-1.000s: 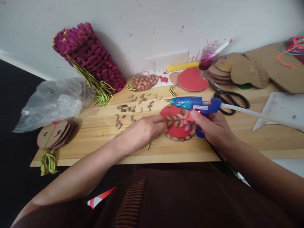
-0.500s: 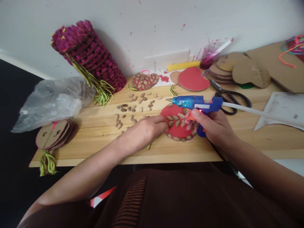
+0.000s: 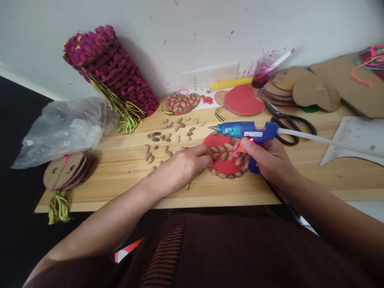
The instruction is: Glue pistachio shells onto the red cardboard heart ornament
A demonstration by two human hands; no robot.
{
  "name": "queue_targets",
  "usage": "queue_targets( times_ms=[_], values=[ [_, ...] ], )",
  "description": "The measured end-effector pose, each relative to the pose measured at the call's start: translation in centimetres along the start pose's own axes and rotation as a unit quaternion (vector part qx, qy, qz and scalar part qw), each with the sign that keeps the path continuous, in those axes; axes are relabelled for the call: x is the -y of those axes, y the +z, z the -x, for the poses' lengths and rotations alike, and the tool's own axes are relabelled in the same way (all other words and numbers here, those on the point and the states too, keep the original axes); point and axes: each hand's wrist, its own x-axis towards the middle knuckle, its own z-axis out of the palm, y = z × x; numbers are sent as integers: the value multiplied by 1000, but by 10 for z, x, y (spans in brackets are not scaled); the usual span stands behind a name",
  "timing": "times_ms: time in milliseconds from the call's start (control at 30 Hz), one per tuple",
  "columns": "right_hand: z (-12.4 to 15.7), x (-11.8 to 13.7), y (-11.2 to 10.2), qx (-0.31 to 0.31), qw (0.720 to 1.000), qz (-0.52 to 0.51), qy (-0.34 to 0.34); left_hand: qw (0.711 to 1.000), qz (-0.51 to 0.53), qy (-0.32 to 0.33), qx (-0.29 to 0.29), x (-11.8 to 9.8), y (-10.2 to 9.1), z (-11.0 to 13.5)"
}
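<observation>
My right hand (image 3: 270, 160) is wrapped round the handle of a blue hot glue gun (image 3: 237, 130), its orange trigger under the fingers and its metal nozzle pointing left. A white glue stick (image 3: 318, 140) runs out of its back. Below the gun lies a red disc (image 3: 223, 166) with peanuts in their shells along its lower rim and across its middle. My left hand (image 3: 192, 162) rests at the disc's left edge with fingers pinched together; whatever they hold is hidden. Loose peanuts (image 3: 169, 138) are scattered on the wooden table to the left of the disc.
Black-handled scissors (image 3: 295, 126) lie behind the gun's right end. Cardboard pieces (image 3: 315, 90), a cup of dark pink liquid (image 3: 262, 74) and a red heart shape (image 3: 244, 100) stand along the wall. At left are a purple cylinder (image 3: 120, 68), a plastic bag (image 3: 66, 124) and stacked discs (image 3: 67, 170).
The glue gun has tipped and shifted very slightly left in my right hand. My left hand stays at the disc's left edge.
</observation>
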Motion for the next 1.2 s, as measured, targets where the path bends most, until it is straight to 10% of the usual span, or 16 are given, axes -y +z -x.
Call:
queue_targets(
  times_ms=[1200],
  values=[
    [0,2,1,6,1000,10,-7,995,102,12,5,14,-9,5]
  ],
)
